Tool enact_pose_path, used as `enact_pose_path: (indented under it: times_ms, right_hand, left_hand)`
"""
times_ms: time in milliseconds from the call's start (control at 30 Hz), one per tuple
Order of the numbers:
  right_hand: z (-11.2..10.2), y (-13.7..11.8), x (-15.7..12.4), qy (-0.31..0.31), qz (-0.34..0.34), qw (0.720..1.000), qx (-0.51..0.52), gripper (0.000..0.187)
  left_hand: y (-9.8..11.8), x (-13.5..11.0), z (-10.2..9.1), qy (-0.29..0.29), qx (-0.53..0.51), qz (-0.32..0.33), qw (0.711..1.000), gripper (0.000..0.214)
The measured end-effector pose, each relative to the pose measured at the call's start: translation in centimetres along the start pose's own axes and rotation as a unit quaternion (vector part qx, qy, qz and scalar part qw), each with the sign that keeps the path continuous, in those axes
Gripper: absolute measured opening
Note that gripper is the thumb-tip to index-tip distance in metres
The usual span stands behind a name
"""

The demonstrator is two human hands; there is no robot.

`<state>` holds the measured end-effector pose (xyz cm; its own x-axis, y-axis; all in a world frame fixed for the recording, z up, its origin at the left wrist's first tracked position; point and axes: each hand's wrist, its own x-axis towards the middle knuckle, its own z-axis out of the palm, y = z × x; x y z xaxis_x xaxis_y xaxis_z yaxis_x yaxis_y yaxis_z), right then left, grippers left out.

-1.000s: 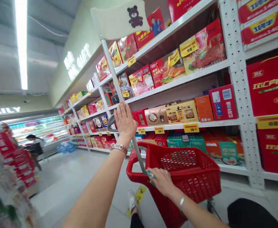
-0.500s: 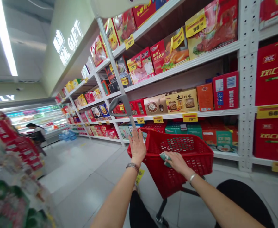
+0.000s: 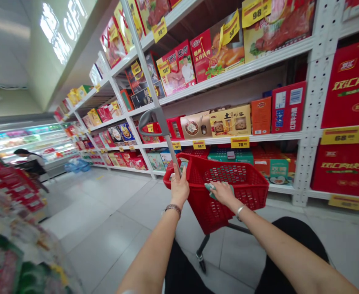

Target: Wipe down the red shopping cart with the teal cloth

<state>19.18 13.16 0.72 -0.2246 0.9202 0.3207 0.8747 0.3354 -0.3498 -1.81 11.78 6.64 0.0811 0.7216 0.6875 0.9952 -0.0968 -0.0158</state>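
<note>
Bright, even indoor lighting, glare on white illuminated wall lettering [image 3: 61, 30], faint floor shadows, strong wide-angle curvature at edges, red plastic shopping basket [image 3: 219, 212] sharp, multicoloured packaged goods [image 3: 10, 249] blurred lower left

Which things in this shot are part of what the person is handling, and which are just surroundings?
Handled: left hand gripping the cart's grey pole; right hand holding a pale green cloth against the red plastic shopping cart.

Just around: white metal shelving; boxed food gift sets; yellow price tags; refrigerated display case; distant person.
</note>
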Motion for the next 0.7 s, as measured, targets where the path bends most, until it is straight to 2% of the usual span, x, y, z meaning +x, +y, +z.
enact_pose_path:
  times_ms: [167,300,433,567,700]
  right_hand:
    - [0.6,-3.9,1.3,0.001,-0.056,0.998,0.022,0.032]
    - [0.8,-4.0,1.5,0.006,-0.071,0.997,0.028,0.038]
    - [0.6,-1.5,1.0,0.005,-0.064,0.998,0.023,0.041]
    - [-0.5,3.4,-0.7,0.014,-0.031,0.999,0.004,0.038]
    - [-1.9,7.9,-2.7,0.031,0.009,0.999,-0.019,0.030]
  left_hand:
    - [0.0,-2.9,1.4,-0.023,0.029,0.016,0.999,0.060]
    - [0.1,-4.2,1.6,-0.067,0.052,0.008,0.996,0.061]
    - [0.4,-4.4,0.7,-0.094,0.062,0.008,0.994,0.070]
    - [1.3,-5.3,-0.2,-0.109,0.071,0.007,0.991,0.076]
    - [2.9,-7.4,-0.9,-0.069,0.058,0.002,0.996,0.069]
